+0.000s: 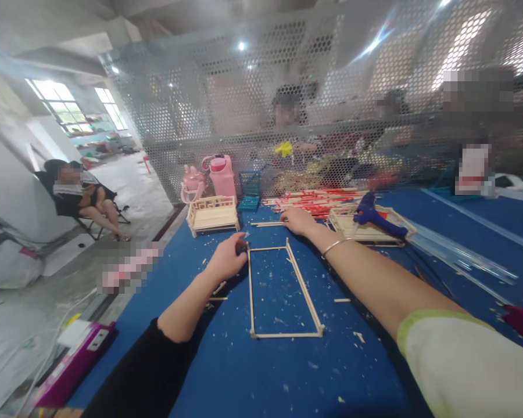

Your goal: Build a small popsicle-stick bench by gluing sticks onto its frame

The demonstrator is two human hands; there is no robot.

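Observation:
A rectangular frame of thin wooden sticks (305,288) lies flat on the blue table (253,371). My left hand (227,258) pinches the frame's far left corner, fingers closed on the stick there. My right hand (298,220) reaches past the frame's far side, fingers curled over a loose wooden stick (265,224) lying on the table. A silver bangle sits on my right wrist. Small stick offcuts (215,293) lie by my left forearm.
A small wooden model bed (212,214) stands at the far left, with another wooden frame (366,229) and a blue glue gun (377,216) to the right. Red and plain sticks (318,201) are piled behind. Pink bottles (221,176), clear glue rods (457,252), a perforated screen and people beyond.

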